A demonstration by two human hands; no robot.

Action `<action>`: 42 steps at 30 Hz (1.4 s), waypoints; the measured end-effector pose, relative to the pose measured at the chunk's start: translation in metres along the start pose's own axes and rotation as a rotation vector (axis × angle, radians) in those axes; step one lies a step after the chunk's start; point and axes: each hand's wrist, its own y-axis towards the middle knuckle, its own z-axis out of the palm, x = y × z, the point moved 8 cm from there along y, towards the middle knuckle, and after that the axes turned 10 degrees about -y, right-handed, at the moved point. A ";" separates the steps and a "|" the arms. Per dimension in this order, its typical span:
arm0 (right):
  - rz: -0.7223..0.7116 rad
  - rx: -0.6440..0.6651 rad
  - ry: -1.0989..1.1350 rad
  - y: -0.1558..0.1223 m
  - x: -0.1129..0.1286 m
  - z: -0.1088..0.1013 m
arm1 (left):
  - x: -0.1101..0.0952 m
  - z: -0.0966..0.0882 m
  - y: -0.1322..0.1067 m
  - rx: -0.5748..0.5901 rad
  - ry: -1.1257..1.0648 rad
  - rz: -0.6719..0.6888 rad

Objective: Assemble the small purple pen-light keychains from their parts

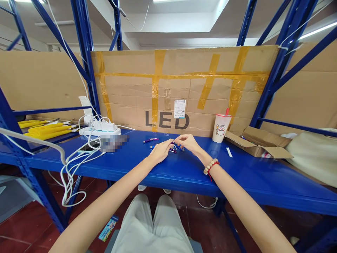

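Note:
Both hands meet over the blue shelf surface (184,168) in front of me. My left hand (162,150) has its fingers pinched on a small purple and silver clip (173,149) that lies just above the shelf. My right hand (187,142) is closed on the same small object from the other side, with a bead bracelet and red cord (210,166) on its wrist. A small purple and silver piece (150,140) lies on the shelf just left of my hands. What exactly the fingers grip is too small to make out fully.
A taped cardboard sheet marked LED (181,88) stands behind the shelf. A white cup with a red straw (221,127) and an open cardboard box (259,140) sit to the right. A white power strip with cables (100,130) and yellow tools (44,129) lie left.

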 end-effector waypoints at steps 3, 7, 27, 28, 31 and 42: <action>0.042 0.030 -0.017 -0.001 -0.004 0.003 | 0.002 0.001 0.000 -0.002 0.024 -0.007; 0.090 0.053 -0.031 -0.002 -0.011 0.007 | 0.005 0.001 0.000 0.003 0.054 -0.031; -0.115 -0.021 0.063 0.004 -0.001 -0.004 | 0.021 -0.003 0.002 -0.045 0.040 -0.202; -0.139 -0.034 0.058 0.004 0.000 -0.006 | 0.021 -0.002 0.002 -0.036 0.034 -0.198; -0.200 -0.041 0.033 0.005 0.003 -0.009 | 0.020 0.001 0.002 -0.004 0.017 -0.172; -0.315 0.019 -0.099 0.010 -0.012 -0.008 | 0.011 0.013 -0.001 0.134 0.036 -0.089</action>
